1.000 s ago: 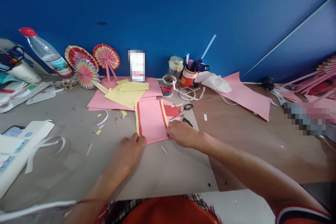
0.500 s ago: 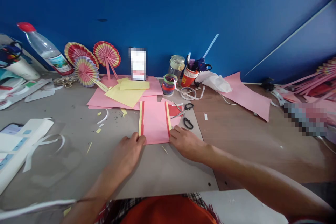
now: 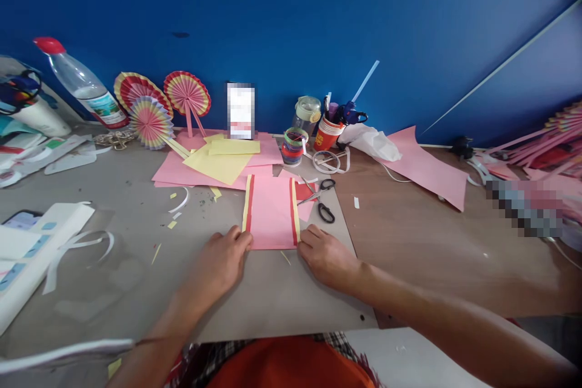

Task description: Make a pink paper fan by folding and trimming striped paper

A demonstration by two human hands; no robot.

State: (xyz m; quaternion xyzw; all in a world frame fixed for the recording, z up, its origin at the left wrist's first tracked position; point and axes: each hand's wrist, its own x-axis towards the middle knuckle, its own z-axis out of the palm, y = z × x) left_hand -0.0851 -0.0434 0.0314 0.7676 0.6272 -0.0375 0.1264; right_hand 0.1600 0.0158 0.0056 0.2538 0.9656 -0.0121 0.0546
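Observation:
A pink sheet of paper (image 3: 271,212) with red and yellow stripes down both long sides lies flat on the table in front of me. At its near left corner, my left hand (image 3: 230,254) pinches the edge with fingers closed. My right hand (image 3: 325,254) grips the near right corner the same way. Black-handled scissors (image 3: 326,212) lie open just right of the sheet, partly over a red and pink paper piece (image 3: 307,194). Yellow paper (image 3: 220,163) rests on larger pink sheets (image 3: 170,170) behind.
Folded paper fans (image 3: 186,94) lean at the back near a tilted bottle (image 3: 102,103) and a phone (image 3: 240,110). Tape rolls (image 3: 293,148), a jar (image 3: 308,110) and a red paper cup (image 3: 326,133) stand right of them. A white box (image 3: 50,242) sits left.
The striped pink sheet has turned very slightly, its far end shifting a little right. My right hand has moved slightly right and down; my left hand stays nearly in place.

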